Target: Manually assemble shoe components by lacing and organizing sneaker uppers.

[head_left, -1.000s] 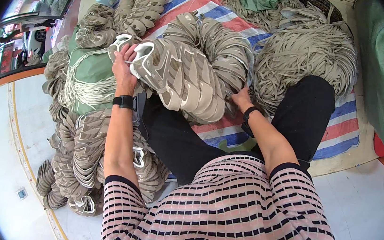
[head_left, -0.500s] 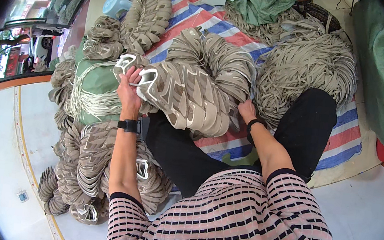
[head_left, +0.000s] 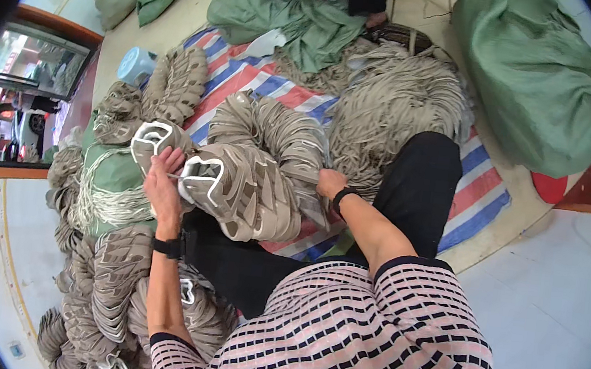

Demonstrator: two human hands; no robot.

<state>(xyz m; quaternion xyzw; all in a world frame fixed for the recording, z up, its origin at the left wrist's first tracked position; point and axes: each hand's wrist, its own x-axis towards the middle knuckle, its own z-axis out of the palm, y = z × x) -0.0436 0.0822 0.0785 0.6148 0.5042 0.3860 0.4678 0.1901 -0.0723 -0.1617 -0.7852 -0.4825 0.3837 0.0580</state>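
Observation:
A thick curved bundle of taupe shoe uppers point(head_left: 238, 178), nested one in another with white-lined collars, lies across my lap and the striped sheet. My left hand point(head_left: 165, 186) is closed at the bundle's left end, around a single shoe upper point(head_left: 149, 140) with a white lining. A thin cord runs by its fingers toward the bundle. At the right side, my right hand point(head_left: 332, 183) is closed in a fist on the edge of a taupe shoe upper in the bundle. Its fingertips are hidden from view.
A large heap of taupe strips point(head_left: 399, 109) lies beyond my right knee. More bundled uppers point(head_left: 121, 274) and pale cords point(head_left: 108, 196) are piled at left. A light-blue plastic stool point(head_left: 136, 64) stands behind them. A big green sack point(head_left: 532, 87) is at right. Another person's hand point(head_left: 377, 19) shows at the top.
My view has shifted toward the upper right, so the scene sits lower and further left. Both hands keep their grip, and the bundle is turned slightly, its white collar facing me more.

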